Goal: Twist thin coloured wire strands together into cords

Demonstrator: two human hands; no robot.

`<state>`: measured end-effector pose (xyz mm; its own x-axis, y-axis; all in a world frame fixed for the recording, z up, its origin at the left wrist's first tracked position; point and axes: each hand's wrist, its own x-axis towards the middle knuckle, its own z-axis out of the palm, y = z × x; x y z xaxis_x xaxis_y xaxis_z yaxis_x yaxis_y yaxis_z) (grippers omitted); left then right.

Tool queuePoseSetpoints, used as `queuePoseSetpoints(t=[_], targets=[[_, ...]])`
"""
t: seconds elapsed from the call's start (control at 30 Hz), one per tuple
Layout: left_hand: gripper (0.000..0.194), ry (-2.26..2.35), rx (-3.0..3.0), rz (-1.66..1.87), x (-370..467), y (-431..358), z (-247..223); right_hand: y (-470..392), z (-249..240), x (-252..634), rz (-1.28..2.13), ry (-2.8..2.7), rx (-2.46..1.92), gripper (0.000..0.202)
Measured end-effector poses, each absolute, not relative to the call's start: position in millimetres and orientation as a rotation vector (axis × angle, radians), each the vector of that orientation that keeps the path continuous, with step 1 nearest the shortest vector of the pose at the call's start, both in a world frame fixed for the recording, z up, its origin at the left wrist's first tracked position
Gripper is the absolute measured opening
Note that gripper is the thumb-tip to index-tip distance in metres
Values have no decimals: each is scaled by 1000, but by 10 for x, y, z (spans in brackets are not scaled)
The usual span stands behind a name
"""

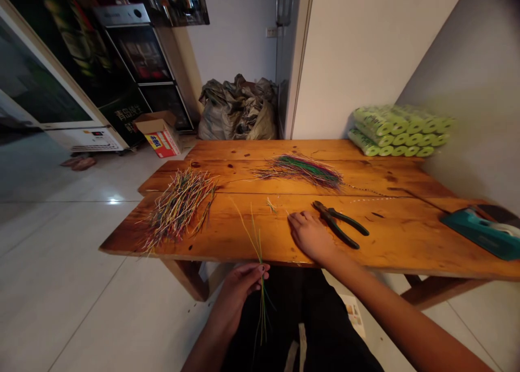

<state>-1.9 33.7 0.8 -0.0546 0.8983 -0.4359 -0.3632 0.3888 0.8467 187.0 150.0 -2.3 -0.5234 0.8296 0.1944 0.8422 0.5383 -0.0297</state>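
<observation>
My left hand (248, 280) is closed in a pinch on a small bunch of thin green and yellow wires (258, 245), held upright just off the table's front edge, with their lower ends hanging over my lap. My right hand (307, 234) lies palm down on the table, fingers stretched over the wood, with nothing visible in it. Right beside it are diagonal cutters (341, 223) with dark handles, jaws pointing away to the left. A few short wire scraps (271, 204) lie between my hands. To the left spreads a loose pile of multicoloured wires (182, 204).
Farther back on the wooden table (235, 212) lies another wire bundle (311, 170), green and purple. A teal tape dispenser (483, 232) stands at the right edge. Green-wrapped rolls (400, 131) are stacked at the back right. Beyond the table are a cardboard box (160, 134) and bulging sacks (239, 109).
</observation>
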Motion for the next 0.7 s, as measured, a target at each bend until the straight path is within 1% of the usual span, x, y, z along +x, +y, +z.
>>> queuePoseSetpoints(t=[0.1, 0.2, 0.43, 0.5, 0.6, 0.7], targets=[[24, 1207, 560, 1127, 26, 373, -4, 1133, -1, 2013, -85, -2612, -1398, 31], [24, 1197, 551, 1128, 109, 419, -28, 862, -39, 2143, -35, -2623, -1314, 39], [27, 1174, 611, 1112, 313, 506, -31, 782, -283, 2323, 14, -2485, -1048, 24], [27, 1163, 633, 1115, 343, 521, -20, 783, -316, 2335, 178, -2374, -1040, 21], [26, 1149, 674, 1121, 379, 535, -1, 738, -326, 2307, 462, -2132, -1141, 15], [24, 1149, 734, 1123, 424, 541, 22, 686, -311, 2230, 608, -1886, -1270, 15]])
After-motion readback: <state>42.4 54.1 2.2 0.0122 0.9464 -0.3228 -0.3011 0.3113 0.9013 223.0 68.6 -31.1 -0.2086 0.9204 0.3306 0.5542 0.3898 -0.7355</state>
